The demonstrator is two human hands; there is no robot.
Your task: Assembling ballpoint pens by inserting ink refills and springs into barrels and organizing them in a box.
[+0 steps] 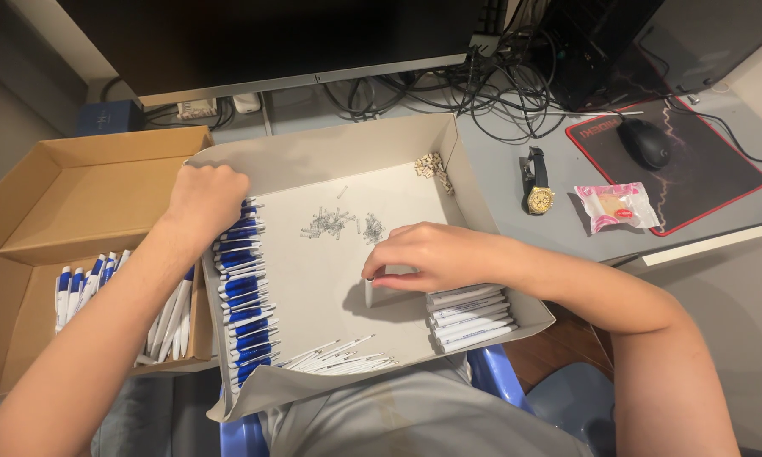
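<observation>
- The left hand (205,199) rests knuckles-up on the top of a row of blue-and-white plastic pen halves (240,296) stacked along the left wall of a shallow white cardboard tray (330,151); its fingers are curled down into the row, and whether they grip one cannot be told.
- The right hand (427,256) lies inside the tray, right of centre, fingers bent and pinched narrowly on a white plastic pen barrel (371,292) that stands upright on the tray floor.
- Just beside that hand, in the tray's lower right corner, lies a stack of white pen barrels (470,315).
- A scatter of small metal springs (339,224) sits in the middle of the tray, above the right hand.
- Thin white ink refills (339,355) lie along the near edge.
- A brown cardboard box (68,186) on the left holds assembled blue-and-white pens (85,279).
- On the grey desk (499,152) lie a gold-faced wristwatch (537,182), a pink snack packet (614,206) and a black computer mouse (645,142).
</observation>
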